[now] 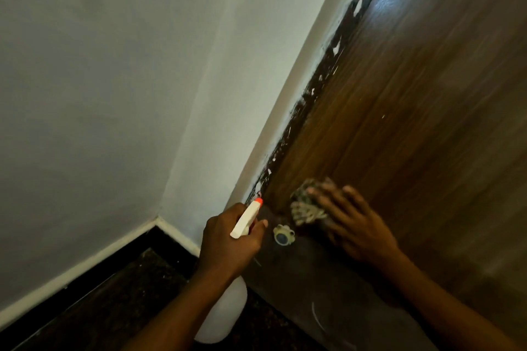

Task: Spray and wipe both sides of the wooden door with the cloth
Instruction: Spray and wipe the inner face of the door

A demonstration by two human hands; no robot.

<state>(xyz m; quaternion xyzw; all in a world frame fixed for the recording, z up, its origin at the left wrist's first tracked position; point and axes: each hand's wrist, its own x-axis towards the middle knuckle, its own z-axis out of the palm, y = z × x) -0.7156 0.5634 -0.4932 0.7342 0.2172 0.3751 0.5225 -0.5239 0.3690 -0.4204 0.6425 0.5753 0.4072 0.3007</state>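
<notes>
Two hands are pictured at work low on the wooden door, close to its left edge, where chipped dark paint on the door frame meets a pale wall. A patterned cloth is pressed flat against the wood by the spread fingers of the right hand, which is blurred as if caught mid-stroke. A white spray bottle is gripped round its neck by the curled fingers of the left hand, its orange-tipped nozzle aimed at the door just beside the cloth. A small round fitting is seen between the hands on the dark panel across the door's bottom edge. Only one face of the door is shown. The task is judged to be partly done at most: this lower stretch is being wiped, while whether the upper boards have been cleaned cannot be told, though a sheen is visible near the top edge. The far side is hidden and is presumed to be left.
</notes>
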